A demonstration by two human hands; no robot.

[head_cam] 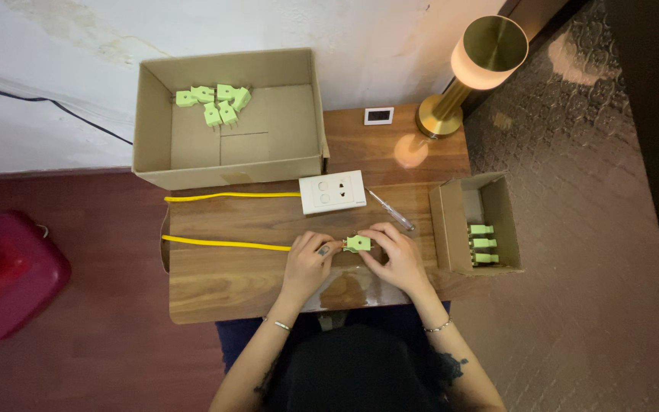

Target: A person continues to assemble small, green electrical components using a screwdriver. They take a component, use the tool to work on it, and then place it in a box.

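Note:
A light green plug (pixel 358 243) sits between my two hands on the wooden table (pixel 223 282). My left hand (pixel 310 259) pinches the end of a yellow cable (pixel 223 244) right at the plug's left side. My right hand (pixel 396 252) grips the plug from the right and above. A second yellow cable (pixel 230 196) runs to a white socket block (pixel 332 191) just behind my hands.
A large cardboard box (pixel 154 145) at the back left holds several green plugs (pixel 215 103). A small cardboard box (pixel 451 229) at the right holds three more green plugs (pixel 483 243). A screwdriver (pixel 390 210) lies by the socket. A brass lamp (pixel 467 72) stands at the back right. A red object (pixel 5 275) sits on the floor.

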